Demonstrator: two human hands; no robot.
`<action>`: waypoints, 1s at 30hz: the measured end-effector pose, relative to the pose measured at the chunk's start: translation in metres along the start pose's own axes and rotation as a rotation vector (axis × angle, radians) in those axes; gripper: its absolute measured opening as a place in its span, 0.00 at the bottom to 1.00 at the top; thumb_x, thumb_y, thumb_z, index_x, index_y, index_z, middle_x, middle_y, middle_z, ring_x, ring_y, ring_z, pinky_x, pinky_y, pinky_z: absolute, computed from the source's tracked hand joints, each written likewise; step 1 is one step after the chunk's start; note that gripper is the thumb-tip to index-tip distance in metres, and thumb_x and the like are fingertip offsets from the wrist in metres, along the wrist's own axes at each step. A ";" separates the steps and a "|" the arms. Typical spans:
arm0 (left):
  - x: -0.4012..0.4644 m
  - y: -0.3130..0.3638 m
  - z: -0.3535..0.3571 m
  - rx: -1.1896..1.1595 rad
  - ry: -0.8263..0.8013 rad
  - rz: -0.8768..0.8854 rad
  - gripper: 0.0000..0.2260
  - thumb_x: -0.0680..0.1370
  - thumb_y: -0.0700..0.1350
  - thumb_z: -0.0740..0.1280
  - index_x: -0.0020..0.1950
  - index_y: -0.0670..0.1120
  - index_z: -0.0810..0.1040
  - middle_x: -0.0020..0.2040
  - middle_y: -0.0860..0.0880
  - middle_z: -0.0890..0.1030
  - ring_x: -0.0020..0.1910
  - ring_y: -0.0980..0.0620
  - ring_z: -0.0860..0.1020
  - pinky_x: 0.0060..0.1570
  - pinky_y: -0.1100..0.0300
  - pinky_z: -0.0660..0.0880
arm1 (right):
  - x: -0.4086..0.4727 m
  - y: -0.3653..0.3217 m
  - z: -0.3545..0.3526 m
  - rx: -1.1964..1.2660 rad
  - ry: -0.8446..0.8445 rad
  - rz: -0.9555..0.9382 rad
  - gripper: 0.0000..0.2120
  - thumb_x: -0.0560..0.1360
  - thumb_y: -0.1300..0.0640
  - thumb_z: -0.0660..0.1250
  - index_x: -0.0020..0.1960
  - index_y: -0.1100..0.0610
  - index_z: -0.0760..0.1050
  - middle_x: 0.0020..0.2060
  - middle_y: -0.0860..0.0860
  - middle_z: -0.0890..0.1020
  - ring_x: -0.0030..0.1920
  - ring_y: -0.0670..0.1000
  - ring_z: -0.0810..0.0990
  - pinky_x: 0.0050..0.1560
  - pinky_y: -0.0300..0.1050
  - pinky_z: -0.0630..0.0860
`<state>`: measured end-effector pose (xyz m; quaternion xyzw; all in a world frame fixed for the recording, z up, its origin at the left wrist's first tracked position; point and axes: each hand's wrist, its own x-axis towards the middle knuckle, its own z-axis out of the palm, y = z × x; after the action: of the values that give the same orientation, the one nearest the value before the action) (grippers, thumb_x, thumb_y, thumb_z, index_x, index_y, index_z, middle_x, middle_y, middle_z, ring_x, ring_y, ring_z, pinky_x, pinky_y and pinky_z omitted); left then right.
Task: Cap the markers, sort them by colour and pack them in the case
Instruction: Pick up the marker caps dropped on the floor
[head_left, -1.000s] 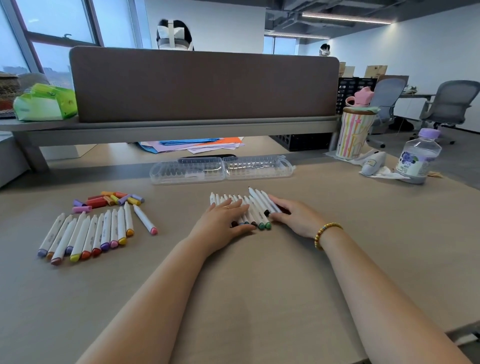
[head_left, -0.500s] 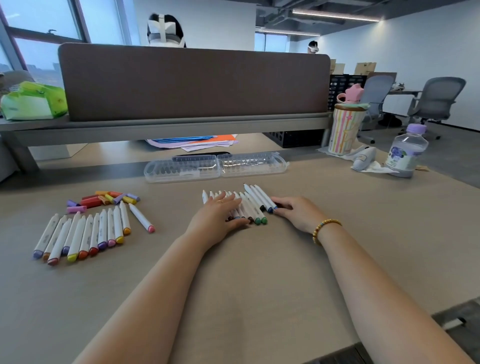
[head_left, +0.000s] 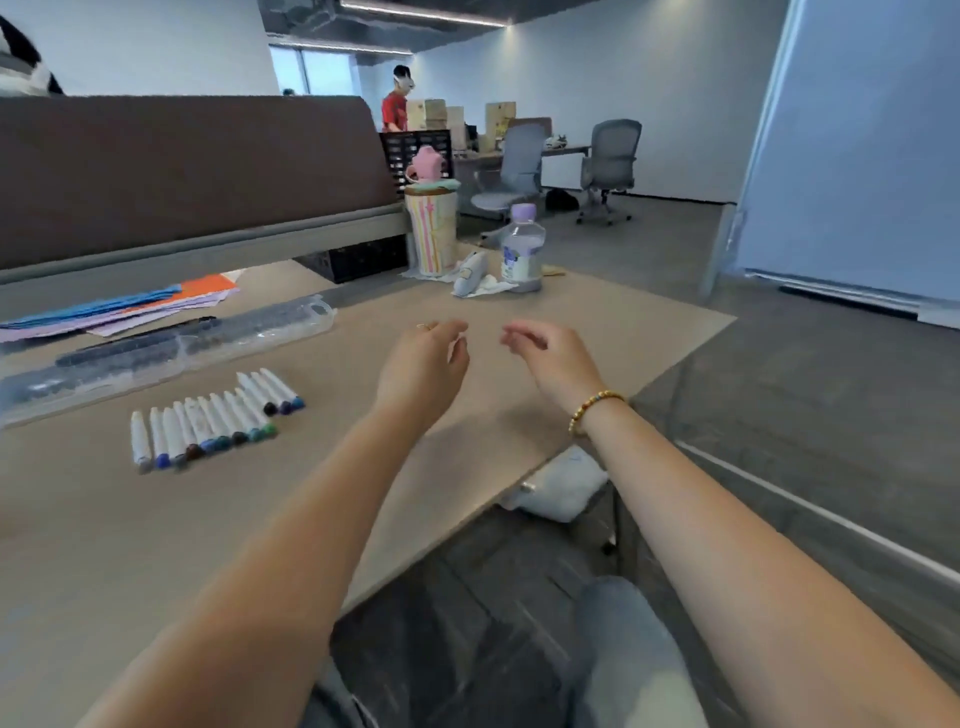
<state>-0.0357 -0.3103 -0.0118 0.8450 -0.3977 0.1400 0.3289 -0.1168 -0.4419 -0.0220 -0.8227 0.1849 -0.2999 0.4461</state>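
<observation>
A row of several white markers (head_left: 208, 421) with dark blue, green and brown caps lies on the table, left of my hands. Behind it the clear plastic case (head_left: 171, 348) lies open. My left hand (head_left: 423, 364) hovers above the table to the right of the markers, fingers loosely curled, holding nothing. My right hand (head_left: 550, 358) hovers beside it, also loosely curled and empty, with a bead bracelet at the wrist. The warm-coloured markers and loose caps are out of view to the left.
A striped cup (head_left: 431, 231), a water bottle (head_left: 522, 249) and crumpled tissue (head_left: 480, 283) stand at the table's far right. Coloured paper (head_left: 156, 306) lies under the brown divider (head_left: 182, 166). The table's right edge (head_left: 649, 374) is near my right hand. Office chairs and a person are in the background.
Both hands have lifted off the row of markers and moved right, off the table surface. The view has swung right, so the markers now lie at the left.
</observation>
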 end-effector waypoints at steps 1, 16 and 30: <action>0.002 0.024 0.017 -0.024 -0.020 0.041 0.15 0.80 0.43 0.59 0.65 0.45 0.75 0.59 0.43 0.77 0.57 0.44 0.76 0.55 0.55 0.72 | -0.005 0.012 -0.027 0.006 0.058 0.019 0.12 0.79 0.60 0.61 0.59 0.60 0.78 0.52 0.54 0.83 0.54 0.50 0.80 0.58 0.40 0.72; -0.033 0.231 0.261 -0.044 -0.656 0.581 0.14 0.81 0.45 0.56 0.65 0.47 0.72 0.54 0.46 0.80 0.49 0.46 0.77 0.46 0.54 0.74 | -0.123 0.220 -0.251 -0.218 0.481 0.516 0.11 0.80 0.60 0.57 0.52 0.58 0.79 0.43 0.50 0.82 0.48 0.53 0.81 0.54 0.50 0.77; -0.116 0.215 0.625 0.213 -1.278 0.545 0.18 0.81 0.46 0.55 0.70 0.43 0.60 0.63 0.41 0.73 0.59 0.41 0.74 0.51 0.51 0.72 | -0.225 0.559 -0.257 -0.327 0.259 1.245 0.15 0.80 0.56 0.57 0.64 0.60 0.70 0.57 0.59 0.79 0.57 0.59 0.77 0.56 0.49 0.73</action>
<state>-0.2907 -0.7600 -0.4395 0.6595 -0.6948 -0.2685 -0.1008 -0.4756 -0.7711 -0.4597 -0.5764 0.7219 -0.0503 0.3797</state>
